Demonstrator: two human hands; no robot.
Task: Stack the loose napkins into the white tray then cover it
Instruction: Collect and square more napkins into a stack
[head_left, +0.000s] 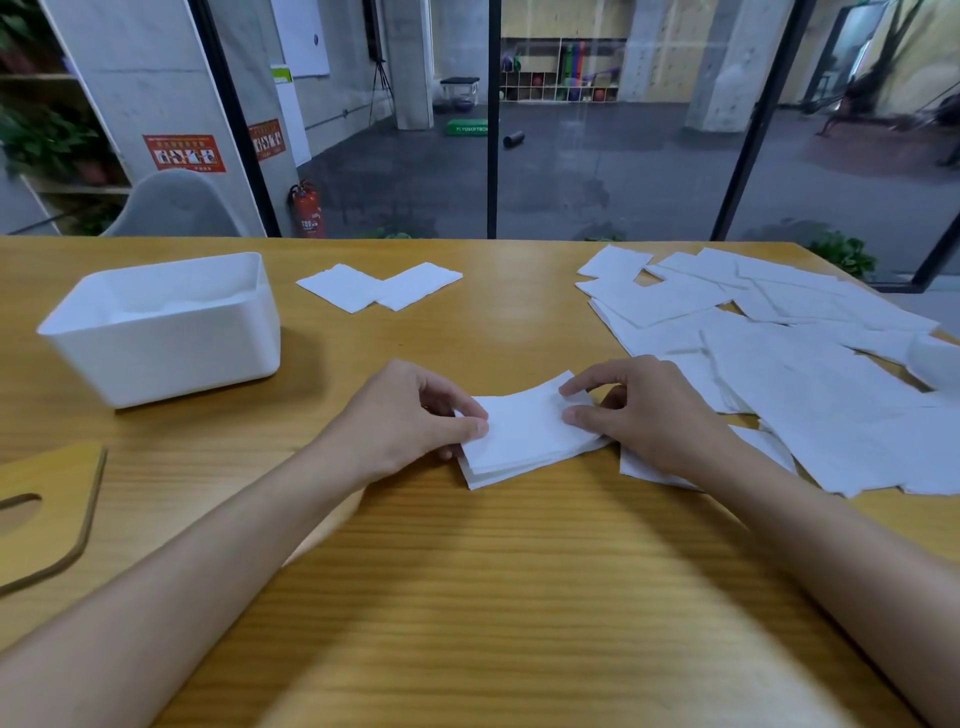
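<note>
The left hand (410, 415) and right hand (639, 415) each pinch an end of a small stack (524, 431) of napkins, thumbs on top and fingers curled, its near edge resting on the table (467, 597). The tray (171, 358) stands beyond and outside the left hand, with the wooden lid (47, 514) nearer. Loose napkins (779, 353) spread beside and beyond the right hand.

Wood table (493, 597); grey chair (176, 203) behind, far left; red fire ext. (306, 210) by glass (597, 171).
</note>
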